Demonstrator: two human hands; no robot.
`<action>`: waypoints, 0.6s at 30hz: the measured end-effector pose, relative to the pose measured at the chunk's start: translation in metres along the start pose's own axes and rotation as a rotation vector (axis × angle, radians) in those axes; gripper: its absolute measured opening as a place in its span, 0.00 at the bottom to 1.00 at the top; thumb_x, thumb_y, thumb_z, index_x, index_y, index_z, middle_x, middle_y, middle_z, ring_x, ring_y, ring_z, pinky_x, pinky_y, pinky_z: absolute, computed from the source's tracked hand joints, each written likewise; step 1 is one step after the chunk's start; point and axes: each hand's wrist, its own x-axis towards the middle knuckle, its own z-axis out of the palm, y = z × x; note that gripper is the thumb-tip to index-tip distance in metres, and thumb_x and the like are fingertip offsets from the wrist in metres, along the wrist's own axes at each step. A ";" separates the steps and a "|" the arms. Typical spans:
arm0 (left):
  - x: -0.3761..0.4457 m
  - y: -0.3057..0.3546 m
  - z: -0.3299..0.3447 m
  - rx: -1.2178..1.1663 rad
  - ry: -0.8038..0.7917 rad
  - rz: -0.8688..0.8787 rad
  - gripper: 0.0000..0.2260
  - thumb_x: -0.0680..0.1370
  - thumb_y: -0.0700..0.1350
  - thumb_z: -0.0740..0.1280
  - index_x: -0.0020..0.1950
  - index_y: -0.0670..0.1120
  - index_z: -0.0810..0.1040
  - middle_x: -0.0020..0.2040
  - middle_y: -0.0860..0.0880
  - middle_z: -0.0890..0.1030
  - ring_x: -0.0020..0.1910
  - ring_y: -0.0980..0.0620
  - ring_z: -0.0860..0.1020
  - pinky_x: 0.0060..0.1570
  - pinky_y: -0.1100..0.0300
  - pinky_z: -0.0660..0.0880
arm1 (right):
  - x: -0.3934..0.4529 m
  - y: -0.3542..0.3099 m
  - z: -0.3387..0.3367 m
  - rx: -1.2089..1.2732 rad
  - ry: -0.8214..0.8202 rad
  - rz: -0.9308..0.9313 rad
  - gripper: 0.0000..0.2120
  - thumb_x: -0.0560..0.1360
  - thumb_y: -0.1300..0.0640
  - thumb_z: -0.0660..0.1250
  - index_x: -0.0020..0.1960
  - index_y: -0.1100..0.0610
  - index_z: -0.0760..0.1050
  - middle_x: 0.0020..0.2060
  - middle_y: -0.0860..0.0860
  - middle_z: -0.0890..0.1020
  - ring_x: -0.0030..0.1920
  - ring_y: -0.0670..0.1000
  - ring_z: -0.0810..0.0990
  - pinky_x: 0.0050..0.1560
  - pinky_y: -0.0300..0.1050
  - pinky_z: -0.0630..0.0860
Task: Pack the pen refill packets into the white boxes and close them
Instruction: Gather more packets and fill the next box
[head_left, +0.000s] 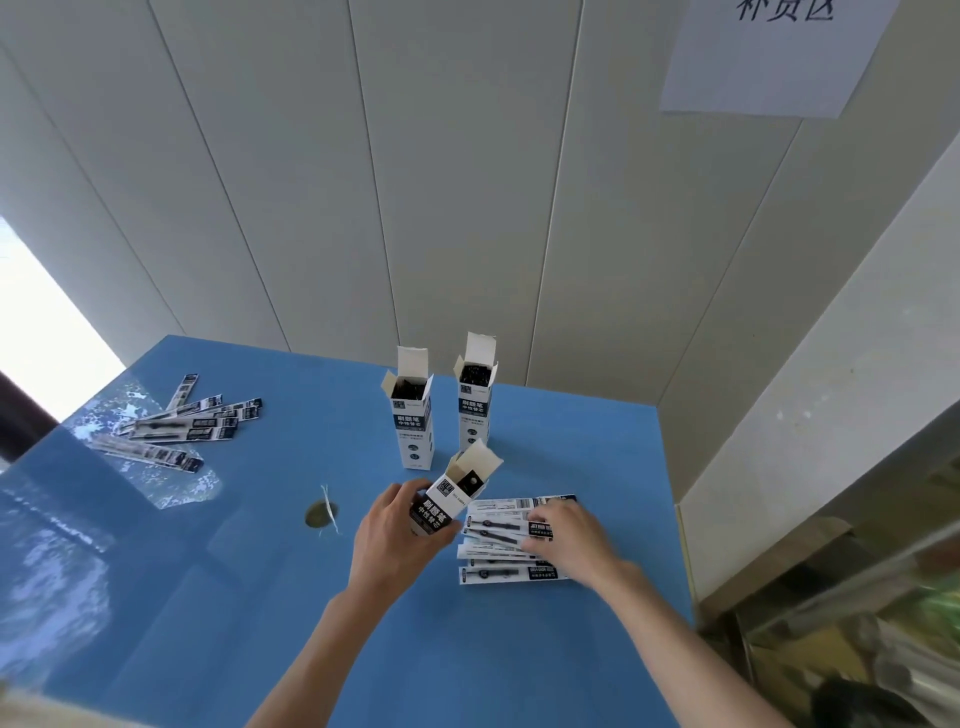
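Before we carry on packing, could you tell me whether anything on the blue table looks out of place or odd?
Mostly tidy. One oddity: a loose white string lies across a round hole in the blue table, left of the left hand. A second batch of refill packets lies fanned out at the far left.

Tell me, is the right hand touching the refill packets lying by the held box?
Touching. The head view shows the right hand lying on the refill packets, fingers over their printed ends, beside the tilted box the left hand grips.
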 end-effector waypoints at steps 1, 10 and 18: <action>0.000 -0.001 0.000 0.002 -0.003 -0.007 0.23 0.69 0.61 0.75 0.61 0.59 0.75 0.48 0.60 0.76 0.47 0.57 0.76 0.39 0.62 0.72 | 0.001 0.000 0.002 -0.020 -0.012 0.004 0.24 0.75 0.41 0.70 0.68 0.49 0.75 0.66 0.48 0.77 0.68 0.50 0.72 0.66 0.48 0.70; 0.000 -0.002 -0.001 0.009 -0.006 -0.006 0.22 0.70 0.59 0.76 0.61 0.59 0.75 0.48 0.60 0.75 0.47 0.58 0.75 0.38 0.67 0.69 | 0.008 0.002 0.014 -0.070 0.013 -0.010 0.12 0.76 0.46 0.71 0.55 0.51 0.81 0.57 0.47 0.79 0.61 0.50 0.74 0.60 0.47 0.71; 0.002 0.000 0.002 0.015 -0.009 -0.015 0.23 0.70 0.60 0.75 0.63 0.58 0.75 0.48 0.59 0.76 0.47 0.58 0.75 0.39 0.66 0.70 | 0.008 -0.001 0.017 -0.225 0.046 -0.065 0.08 0.75 0.59 0.62 0.49 0.56 0.79 0.48 0.51 0.80 0.49 0.52 0.77 0.49 0.46 0.76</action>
